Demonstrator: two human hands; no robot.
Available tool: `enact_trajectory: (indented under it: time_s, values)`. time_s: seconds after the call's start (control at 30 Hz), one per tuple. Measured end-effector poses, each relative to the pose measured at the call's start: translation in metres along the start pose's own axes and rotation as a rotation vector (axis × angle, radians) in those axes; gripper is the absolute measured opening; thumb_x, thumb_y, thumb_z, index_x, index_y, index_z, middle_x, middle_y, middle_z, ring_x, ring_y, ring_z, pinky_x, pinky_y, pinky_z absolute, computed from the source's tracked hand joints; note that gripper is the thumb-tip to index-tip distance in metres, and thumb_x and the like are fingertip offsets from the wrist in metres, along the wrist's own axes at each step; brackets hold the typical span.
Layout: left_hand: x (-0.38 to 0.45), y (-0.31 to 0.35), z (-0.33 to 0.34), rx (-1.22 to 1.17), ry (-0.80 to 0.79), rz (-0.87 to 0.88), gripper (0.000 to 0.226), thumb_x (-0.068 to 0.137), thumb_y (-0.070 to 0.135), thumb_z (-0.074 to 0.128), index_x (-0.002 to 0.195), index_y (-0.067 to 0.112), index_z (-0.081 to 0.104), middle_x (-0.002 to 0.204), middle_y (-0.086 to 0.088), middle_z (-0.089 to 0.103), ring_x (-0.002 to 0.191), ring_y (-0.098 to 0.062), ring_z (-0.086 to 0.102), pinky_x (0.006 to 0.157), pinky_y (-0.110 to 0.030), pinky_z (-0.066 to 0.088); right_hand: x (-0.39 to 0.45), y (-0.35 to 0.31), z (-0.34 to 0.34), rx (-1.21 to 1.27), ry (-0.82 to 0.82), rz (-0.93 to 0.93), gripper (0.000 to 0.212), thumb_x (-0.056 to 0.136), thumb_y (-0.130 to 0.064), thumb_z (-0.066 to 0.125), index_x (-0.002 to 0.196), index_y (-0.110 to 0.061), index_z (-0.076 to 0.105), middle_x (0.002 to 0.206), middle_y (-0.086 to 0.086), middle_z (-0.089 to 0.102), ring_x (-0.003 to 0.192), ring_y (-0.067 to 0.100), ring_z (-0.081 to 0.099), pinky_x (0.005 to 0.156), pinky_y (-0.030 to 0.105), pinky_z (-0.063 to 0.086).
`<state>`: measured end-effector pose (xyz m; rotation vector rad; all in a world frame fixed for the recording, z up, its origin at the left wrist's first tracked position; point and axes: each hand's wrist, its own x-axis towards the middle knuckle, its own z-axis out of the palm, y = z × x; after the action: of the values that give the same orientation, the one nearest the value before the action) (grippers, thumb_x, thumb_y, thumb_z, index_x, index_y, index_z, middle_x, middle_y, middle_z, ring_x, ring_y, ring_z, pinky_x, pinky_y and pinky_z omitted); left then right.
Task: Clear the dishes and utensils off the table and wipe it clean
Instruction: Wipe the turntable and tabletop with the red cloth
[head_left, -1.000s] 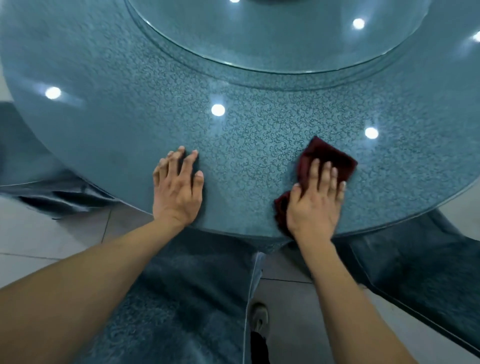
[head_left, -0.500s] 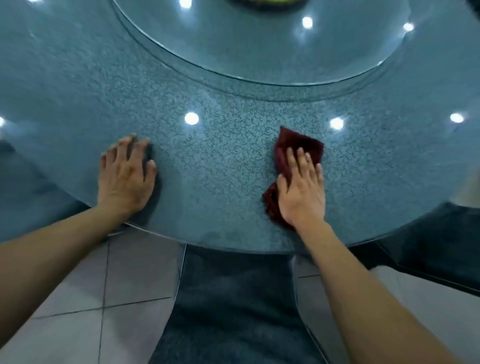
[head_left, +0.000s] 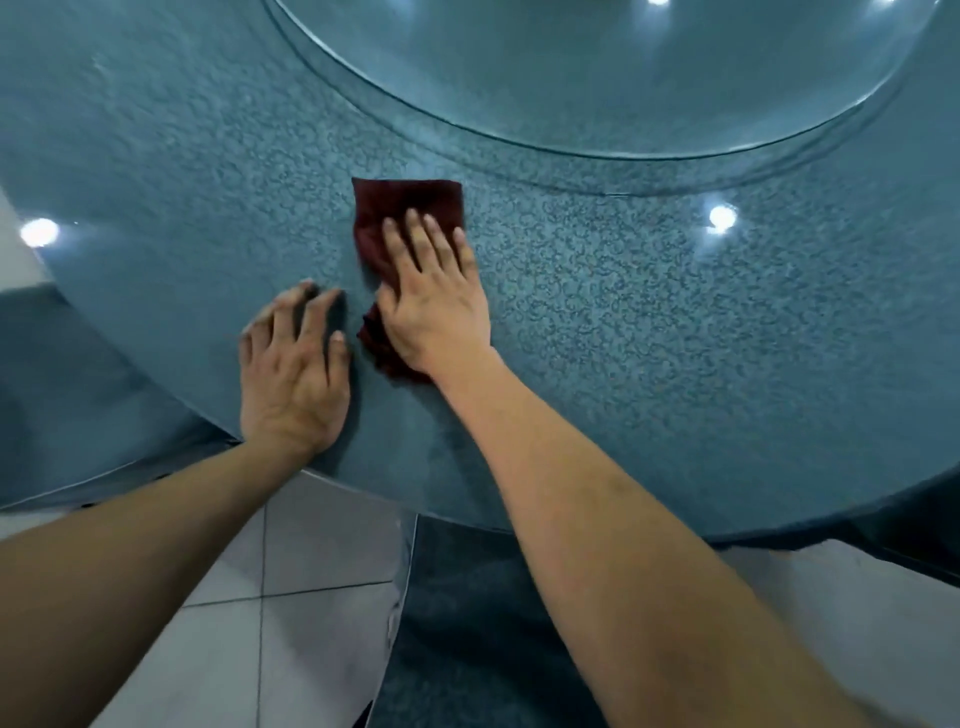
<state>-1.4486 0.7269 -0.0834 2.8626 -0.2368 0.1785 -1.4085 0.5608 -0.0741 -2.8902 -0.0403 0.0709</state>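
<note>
A dark red cloth (head_left: 410, 205) lies on the round table (head_left: 649, 332), whose top is patterned teal under glass. My right hand (head_left: 434, 306) presses flat on the cloth with straight fingers, covering its near part. My left hand (head_left: 293, 379) rests flat on the table just left of the cloth, close to the near edge, fingers spread and holding nothing. No dishes or utensils are in view.
A round glass turntable (head_left: 623, 78) sits raised at the table's centre, far right of the cloth. The teal tablecloth skirt (head_left: 467, 623) hangs below the near edge. Grey floor tiles (head_left: 291, 597) show underneath. Ceiling lights reflect off the glass.
My right hand has slid the cloth leftward and farther onto the table. My left hand now lies right beside it; the two hands have come close together.
</note>
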Motion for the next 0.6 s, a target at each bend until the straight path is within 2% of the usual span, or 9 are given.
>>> enact_trajectory:
  time_s: [0.1, 0.27, 0.33, 0.4, 0.43, 0.5, 0.53, 0.6]
  values:
    - [0.000, -0.002, -0.001, -0.017, 0.000, 0.005, 0.048, 0.099, 0.035, 0.039, 0.144, 0.022, 0.047, 0.150, -0.007, 0.044, 0.131, -0.035, 0.043, 0.111, -0.050, 0.031, -0.008, 0.040, -0.010, 0.035, -0.012, -0.021, 0.066, 0.097, -0.044, 0.036, 0.159, -0.026, 0.022, 0.167, 0.001, 0.018, 0.154, 0.015, 0.011, 0.125, 0.038, 0.000]
    - [0.001, -0.002, -0.002, -0.019, -0.010, -0.009, 0.047, 0.099, 0.034, 0.040, 0.144, 0.023, 0.046, 0.151, -0.006, 0.043, 0.133, -0.034, 0.041, 0.113, -0.048, 0.029, -0.051, 0.186, -0.043, -0.014, 0.119, 0.402, 0.071, 0.094, -0.045, 0.027, 0.160, -0.021, 0.019, 0.167, 0.007, 0.014, 0.154, 0.022, 0.010, 0.126, 0.042, 0.001]
    - [0.002, -0.003, 0.000, -0.014, -0.014, -0.005, 0.046, 0.099, 0.034, 0.040, 0.144, 0.023, 0.046, 0.152, -0.007, 0.042, 0.133, -0.034, 0.041, 0.114, -0.048, 0.029, -0.059, 0.214, -0.052, -0.018, 0.120, 0.556, 0.072, 0.094, -0.046, 0.025, 0.160, -0.020, 0.016, 0.168, 0.007, 0.012, 0.155, 0.022, 0.008, 0.126, 0.043, 0.000]
    - [0.003, -0.004, 0.001, -0.014, -0.013, -0.008, 0.046, 0.100, 0.034, 0.039, 0.144, 0.023, 0.046, 0.152, -0.007, 0.042, 0.134, -0.034, 0.041, 0.114, -0.048, 0.029, -0.054, 0.200, -0.046, -0.049, 0.123, 0.638, 0.071, 0.097, -0.045, 0.025, 0.161, -0.018, 0.010, 0.168, 0.009, 0.006, 0.155, 0.023, 0.004, 0.125, 0.046, 0.000]
    - [0.003, -0.005, 0.001, -0.016, -0.016, -0.012, 0.046, 0.100, 0.035, 0.038, 0.144, 0.023, 0.046, 0.152, -0.006, 0.042, 0.134, -0.034, 0.040, 0.114, -0.048, 0.029, -0.052, 0.179, -0.041, -0.081, 0.111, 0.620, 0.071, 0.099, -0.046, 0.023, 0.161, -0.017, 0.004, 0.168, 0.010, 0.001, 0.155, 0.024, 0.000, 0.125, 0.048, 0.000]
    - [0.002, -0.004, -0.001, -0.024, -0.025, -0.020, 0.047, 0.100, 0.036, 0.035, 0.144, 0.023, 0.046, 0.152, -0.006, 0.041, 0.134, -0.033, 0.040, 0.114, -0.048, 0.028, -0.054, 0.119, -0.024, -0.112, 0.082, 0.456, 0.072, 0.100, -0.049, 0.016, 0.160, -0.016, -0.007, 0.166, 0.011, -0.011, 0.154, 0.025, -0.008, 0.125, 0.049, -0.001]
    - [0.003, -0.002, -0.002, -0.030, -0.029, -0.022, 0.048, 0.100, 0.036, 0.033, 0.144, 0.023, 0.045, 0.152, -0.006, 0.041, 0.134, -0.033, 0.040, 0.114, -0.048, 0.027, -0.060, 0.083, -0.015, -0.083, 0.067, 0.352, 0.072, 0.099, -0.049, 0.016, 0.160, -0.017, -0.006, 0.166, 0.010, -0.010, 0.154, 0.025, -0.008, 0.125, 0.048, -0.001]
    - [0.003, -0.001, -0.004, -0.041, -0.040, -0.027, 0.049, 0.100, 0.036, 0.032, 0.144, 0.023, 0.045, 0.153, -0.006, 0.041, 0.135, -0.034, 0.039, 0.115, -0.048, 0.026, -0.082, 0.020, 0.002, -0.001, 0.047, 0.162, 0.072, 0.097, -0.047, 0.025, 0.161, -0.019, 0.007, 0.168, 0.007, 0.004, 0.155, 0.022, 0.000, 0.125, 0.046, 0.001]
